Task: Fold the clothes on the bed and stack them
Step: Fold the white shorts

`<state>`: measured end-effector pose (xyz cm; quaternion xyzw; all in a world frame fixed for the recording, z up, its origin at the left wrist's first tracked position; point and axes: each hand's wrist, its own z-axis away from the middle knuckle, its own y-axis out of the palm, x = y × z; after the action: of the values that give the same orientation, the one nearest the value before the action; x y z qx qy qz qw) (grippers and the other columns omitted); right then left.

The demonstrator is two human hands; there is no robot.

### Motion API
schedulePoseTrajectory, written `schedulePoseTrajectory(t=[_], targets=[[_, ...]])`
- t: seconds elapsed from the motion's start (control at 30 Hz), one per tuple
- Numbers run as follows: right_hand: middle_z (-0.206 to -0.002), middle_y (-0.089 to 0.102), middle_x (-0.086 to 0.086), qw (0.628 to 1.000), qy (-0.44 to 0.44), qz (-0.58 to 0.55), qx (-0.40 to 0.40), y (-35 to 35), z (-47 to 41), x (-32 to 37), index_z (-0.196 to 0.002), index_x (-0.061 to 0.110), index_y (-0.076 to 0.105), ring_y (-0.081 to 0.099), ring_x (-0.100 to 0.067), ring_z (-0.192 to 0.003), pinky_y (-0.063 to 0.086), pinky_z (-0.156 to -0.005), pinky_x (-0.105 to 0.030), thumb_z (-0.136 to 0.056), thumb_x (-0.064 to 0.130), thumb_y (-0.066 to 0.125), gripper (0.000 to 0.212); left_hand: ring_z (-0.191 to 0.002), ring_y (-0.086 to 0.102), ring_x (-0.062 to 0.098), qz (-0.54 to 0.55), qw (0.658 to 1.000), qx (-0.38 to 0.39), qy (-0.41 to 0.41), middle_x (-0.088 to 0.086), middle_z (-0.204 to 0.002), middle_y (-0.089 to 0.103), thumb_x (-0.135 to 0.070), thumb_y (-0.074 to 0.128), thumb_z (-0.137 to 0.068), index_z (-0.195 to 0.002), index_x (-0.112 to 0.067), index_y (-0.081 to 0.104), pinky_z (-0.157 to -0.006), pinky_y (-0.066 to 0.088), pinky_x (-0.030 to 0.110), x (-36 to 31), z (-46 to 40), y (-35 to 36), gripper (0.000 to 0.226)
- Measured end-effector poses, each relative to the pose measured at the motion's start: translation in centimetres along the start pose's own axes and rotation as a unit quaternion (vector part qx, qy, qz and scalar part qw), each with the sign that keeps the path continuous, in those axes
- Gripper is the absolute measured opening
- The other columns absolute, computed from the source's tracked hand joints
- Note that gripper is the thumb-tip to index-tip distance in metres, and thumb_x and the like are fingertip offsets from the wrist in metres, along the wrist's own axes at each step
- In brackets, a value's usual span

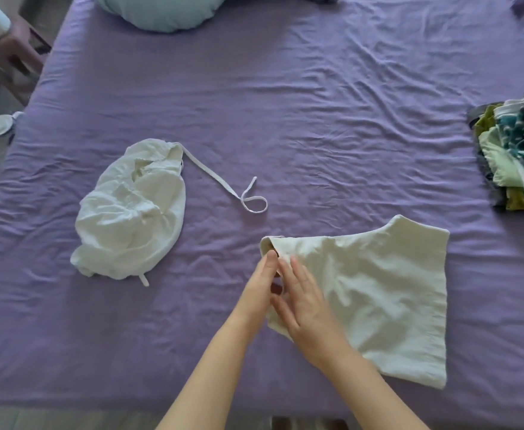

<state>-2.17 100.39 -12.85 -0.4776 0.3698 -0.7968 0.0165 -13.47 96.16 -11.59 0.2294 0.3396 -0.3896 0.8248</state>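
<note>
A cream garment (378, 293) lies flat at the near edge of the purple bed sheet (285, 119). The right hand (304, 302) rests on its left part, fingers straight; the left hand (262, 287) touches the same edge beside it (fingers straight too). A crumpled white garment (130, 212) lies to the left, a stack of folded clothes (515, 156) far right.

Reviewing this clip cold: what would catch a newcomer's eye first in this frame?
Both hands, the left hand and right hand, lie with straight fingers on the left edge of a cream garment spread near the front of the purple bed. A crumpled white garment lies to the left, and a colourful stack sits at the right edge.
</note>
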Motion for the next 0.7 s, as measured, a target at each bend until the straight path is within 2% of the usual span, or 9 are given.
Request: schedulePoseTrajectory(t=[0.07, 0.13, 0.2, 0.3, 0.37, 0.47, 0.53, 0.6, 0.7], targets=[[-0.158, 0.000, 0.012, 0.999, 0.006, 0.005, -0.043, -1.8, 1.3, 0.6, -0.143, 0.042, -0.001, -0.001, -0.005, -0.145, 0.012, -0.117, -0.024, -0.099, 0.034, 0.043, 0.063, -0.073, 0.067, 0.002, 0.007, 0.997, 0.078, 0.000, -0.013, -0.085, 0.071, -0.072, 0.031, -0.084, -0.098, -0.044, 0.070, -0.058, 0.049, 0.016, -0.8, 1.2, 1.8, 0.050], [-0.158, 0.010, 0.015, 0.994, 0.032, 0.022, -0.102, -4.0, 2.8, 0.3, -0.142, 0.045, 0.001, 0.013, -0.001, -0.143, 0.029, -0.110, -0.020, -0.096, 0.030, 0.049, 0.068, -0.085, 0.067, 0.003, -0.019, 0.990, 0.139, 0.022, -0.019, -0.098, 0.070, -0.088, 0.028, -0.072, -0.098, -0.064, 0.062, -0.070, 0.053, 0.019, -1.1, 1.8, 3.9, 0.049], [-0.154, 0.021, 0.018, 0.985, 0.064, 0.048, -0.156, -6.5, 4.3, -0.5, -0.142, 0.050, 0.003, 0.035, -0.001, -0.133, 0.045, -0.093, -0.022, -0.091, 0.025, 0.055, 0.077, -0.101, 0.063, -0.002, -0.024, 0.981, 0.180, 0.065, -0.023, -0.118, 0.063, -0.092, 0.031, -0.066, -0.122, -0.070, 0.040, -0.082, 0.051, 0.016, -0.9, 2.2, 6.7, 0.062], [-0.136, 0.045, 0.019, 0.966, 0.143, 0.054, -0.207, -9.6, 5.8, -2.5, -0.145, 0.050, 0.003, 0.056, -0.009, -0.112, 0.047, -0.070, -0.027, -0.091, 0.031, 0.058, 0.079, -0.133, 0.036, -0.006, -0.038, 0.967, 0.222, 0.118, -0.021, -0.151, 0.031, -0.089, 0.034, -0.070, -0.136, -0.066, 0.012, -0.111, 0.032, 0.019, 0.5, 2.1, 11.5, 0.073], [-0.111, 0.057, 0.014, 0.948, 0.227, 0.031, -0.222, -11.4, 6.5, -5.1, -0.150, 0.040, 0.003, 0.062, -0.016, -0.097, 0.046, -0.066, -0.032, -0.093, 0.037, 0.055, 0.077, -0.134, 0.034, -0.007, -0.080, 0.958, 0.250, 0.118, -0.025, -0.147, 0.035, -0.089, 0.032, -0.071, -0.128, -0.076, 0.005, -0.110, 0.028, 0.013, 1.9, 1.4, 14.4, 0.064], [-0.077, 0.064, 0.005, 0.919, 0.294, -0.074, -0.250, -13.1, 6.9, -9.4, -0.140, 0.013, 0.040, 0.062, -0.009, -0.069, 0.049, -0.065, -0.026, -0.090, 0.018, 0.061, 0.054, -0.110, 0.054, -0.010, -0.142, 0.961, 0.215, 0.099, -0.031, -0.112, 0.060, -0.090, 0.030, -0.070, -0.120, -0.082, 0.002, -0.089, 0.034, 0.002, 3.5, 0.0, 16.7, 0.058], [-0.073, 0.062, 0.009, 0.902, 0.326, -0.113, -0.260, -13.8, 7.3, -12.7, -0.117, 0.008, 0.061, 0.064, -0.008, -0.074, 0.043, -0.061, -0.018, -0.086, 0.008, 0.064, 0.031, -0.109, 0.048, -0.018, -0.174, 0.963, 0.176, 0.107, -0.035, -0.120, 0.054, -0.080, 0.034, -0.081, -0.130, -0.072, 0.007, -0.088, 0.032, 0.000, 4.4, -0.8, 17.8, 0.057], [-0.077, 0.063, 0.007, 0.892, 0.344, -0.133, -0.260, -13.9, 7.5, -15.9, -0.107, 0.008, 0.067, 0.066, -0.019, -0.087, 0.042, -0.062, -0.021, -0.085, 0.006, 0.064, 0.022, -0.124, 0.039, -0.005, -0.249, 0.956, 0.100, 0.120, -0.015, -0.142, 0.043, -0.054, 0.043, -0.095, -0.146, -0.045, 0.017, -0.104, 0.030, 0.015, 5.8, -2.0, 17.9, 0.058], [-0.086, 0.065, 0.001, 0.885, 0.359, -0.131, -0.264, -13.8, 7.5, -19.3, -0.109, 0.005, 0.067, 0.061, -0.018, -0.087, 0.038, -0.068, -0.024, -0.085, 0.005, 0.064, 0.024, -0.140, 0.018, 0.018, -0.479, 0.868, 0.004, 0.134, 0.000, -0.155, 0.024, -0.032, 0.041, -0.101, -0.149, -0.026, 0.027, -0.115, 0.016, 0.032, 7.9, -3.6, 17.2, 0.051]])
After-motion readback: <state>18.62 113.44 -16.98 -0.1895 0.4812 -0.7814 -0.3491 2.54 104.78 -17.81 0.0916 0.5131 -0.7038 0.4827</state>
